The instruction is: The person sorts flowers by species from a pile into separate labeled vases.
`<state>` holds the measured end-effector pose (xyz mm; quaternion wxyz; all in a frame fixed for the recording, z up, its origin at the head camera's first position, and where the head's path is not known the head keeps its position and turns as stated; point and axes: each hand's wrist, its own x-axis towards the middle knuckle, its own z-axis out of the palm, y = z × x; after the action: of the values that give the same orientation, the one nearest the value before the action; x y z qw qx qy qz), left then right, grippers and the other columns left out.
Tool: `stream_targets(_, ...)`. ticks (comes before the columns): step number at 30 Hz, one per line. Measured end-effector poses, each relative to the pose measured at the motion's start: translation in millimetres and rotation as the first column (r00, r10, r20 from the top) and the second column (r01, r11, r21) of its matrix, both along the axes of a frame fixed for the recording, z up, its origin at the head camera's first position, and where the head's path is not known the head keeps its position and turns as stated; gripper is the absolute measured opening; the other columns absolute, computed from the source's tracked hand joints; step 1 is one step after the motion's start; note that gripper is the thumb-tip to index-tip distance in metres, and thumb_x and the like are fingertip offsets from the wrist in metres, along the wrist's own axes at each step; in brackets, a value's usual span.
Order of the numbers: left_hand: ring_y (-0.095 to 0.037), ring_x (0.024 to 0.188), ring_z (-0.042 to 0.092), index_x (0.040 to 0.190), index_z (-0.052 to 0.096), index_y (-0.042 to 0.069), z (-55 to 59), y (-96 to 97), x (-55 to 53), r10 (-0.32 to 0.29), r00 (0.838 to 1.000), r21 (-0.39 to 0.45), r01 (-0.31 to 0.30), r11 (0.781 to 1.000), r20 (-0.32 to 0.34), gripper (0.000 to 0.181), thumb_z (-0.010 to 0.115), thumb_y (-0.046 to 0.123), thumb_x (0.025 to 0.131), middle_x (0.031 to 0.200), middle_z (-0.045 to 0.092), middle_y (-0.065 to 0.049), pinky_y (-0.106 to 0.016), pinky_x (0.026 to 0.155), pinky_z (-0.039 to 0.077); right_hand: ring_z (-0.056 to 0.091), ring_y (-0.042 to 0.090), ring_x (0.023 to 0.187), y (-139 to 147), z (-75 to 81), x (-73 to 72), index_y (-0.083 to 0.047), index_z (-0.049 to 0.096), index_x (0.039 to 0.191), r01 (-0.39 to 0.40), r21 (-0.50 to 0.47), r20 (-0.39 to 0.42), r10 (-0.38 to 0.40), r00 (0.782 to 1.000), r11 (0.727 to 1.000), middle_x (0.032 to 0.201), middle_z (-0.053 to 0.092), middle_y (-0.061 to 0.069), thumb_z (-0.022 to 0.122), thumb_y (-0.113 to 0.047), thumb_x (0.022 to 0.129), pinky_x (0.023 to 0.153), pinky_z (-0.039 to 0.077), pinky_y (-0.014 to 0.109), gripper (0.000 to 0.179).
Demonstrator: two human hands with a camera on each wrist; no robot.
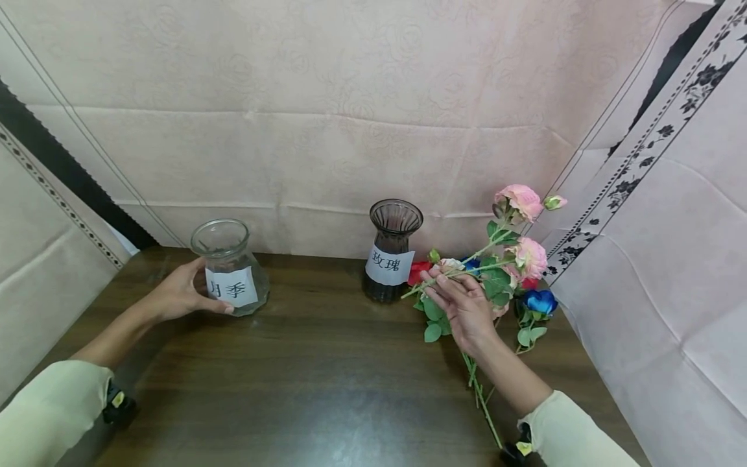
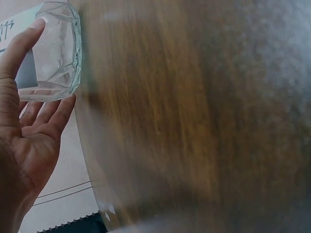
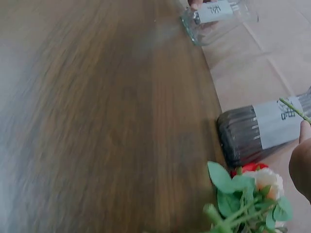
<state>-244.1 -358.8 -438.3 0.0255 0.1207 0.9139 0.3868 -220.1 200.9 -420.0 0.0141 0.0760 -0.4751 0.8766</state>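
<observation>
A clear glass vase (image 1: 225, 262) with a white paper label stands at the left of the table. My left hand (image 1: 177, 292) grips its side, the thumb in front and the fingers behind; the left wrist view shows the thumb across the label of the vase (image 2: 58, 53). At the right, my right hand (image 1: 467, 310) pinches the thin green stem of a spray of pink flowers (image 1: 530, 258), its cut end pointing left. Just left of that hand stands a dark ribbed glass vase (image 1: 394, 241), also labelled. In the right wrist view only a fingertip (image 3: 302, 160) and stem end show.
Behind and under my right hand lie several other flowers: a red bloom (image 1: 417, 271), a blue bloom (image 1: 541, 301), a pale one and long green stems (image 1: 486, 405). The brown wooden table (image 1: 315, 376) is bordered by pale cloth (image 1: 327, 162) at back and sides.
</observation>
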Motion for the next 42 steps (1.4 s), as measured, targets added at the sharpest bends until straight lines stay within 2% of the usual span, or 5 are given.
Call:
stream_targets(5, -0.047, 0.135, 0.07, 0.164, 0.042, -0.002, 0.6, -0.2, 0.7, 0.001, 1.0, -0.014, -0.002, 1.0, -0.009, 0.11, 0.106, 0.028, 0.081, 0.142, 0.072, -0.027, -0.013, 0.094, 0.052, 0.084, 0.02, 0.117, -16, 6.0, -0.9, -0.015, 0.075, 0.108, 0.003, 0.028, -0.005, -0.003, 1.0, 1.0, 0.115, 0.089, 0.002, 0.058, 0.006, 0.114, 0.105, 0.067, 0.039, 0.028)
stream_targets(12, -0.011, 0.118, 0.071, 0.162, 0.044, 0.0, 0.8, -1.4, 0.4, -0.006, 1.0, -0.017, 0.005, 1.0, -0.025, 0.107, 0.106, 0.027, 0.079, 0.138, 0.075, -0.022, -0.015, 0.092, 0.055, 0.084, 0.021, 0.118, -38, 15.0, -4.5, -0.01, 0.076, 0.117, -0.011, 0.016, -0.042, 0.012, 0.999, 1.0, 0.116, 0.088, 0.002, 0.056, 0.007, 0.114, 0.107, 0.066, 0.04, 0.026)
stream_targets(15, -0.007, 0.115, 0.069, 0.162, 0.045, 0.001, 0.7, -1.5, 0.6, -0.006, 1.0, -0.017, 0.006, 1.0, -0.027, 0.107, 0.107, 0.028, 0.079, 0.137, 0.076, -0.021, -0.015, 0.092, 0.056, 0.084, 0.02, 0.117, -48, 19.9, -5.4, -0.01, 0.076, 0.118, -0.005, 0.009, -0.043, 0.005, 0.999, 1.0, 0.114, 0.089, 0.002, 0.058, 0.006, 0.114, 0.107, 0.066, 0.04, 0.025)
stream_targets(29, -0.047, 0.136, 0.069, 0.167, 0.039, 0.001, -0.4, -2.4, -2.9, -0.004, 1.0, -0.003, 0.004, 1.0, -0.012, 0.113, 0.106, 0.027, 0.08, 0.143, 0.072, -0.025, -0.01, 0.093, 0.05, 0.084, 0.021, 0.117, -84, 32.1, -7.1, -0.011, 0.078, 0.119, 0.006, -0.018, -0.115, -0.008, 0.993, 1.0, 0.114, 0.089, 0.002, 0.059, 0.007, 0.113, 0.106, 0.067, 0.041, 0.027)
stream_targets(42, -0.048, 0.135, 0.07, 0.167, 0.038, 0.001, -0.6, -1.6, -2.3, -0.014, 1.0, -0.01, 0.014, 1.0, -0.018, 0.114, 0.106, 0.027, 0.08, 0.142, 0.073, -0.025, -0.011, 0.093, 0.051, 0.085, 0.024, 0.116, -123, 39.7, -14.1, 0.001, 0.076, 0.126, 0.062, -0.09, -0.124, -0.073, 0.99, 0.994, 0.119, 0.087, 0.01, 0.064, 0.008, 0.109, 0.105, 0.068, 0.041, 0.022)
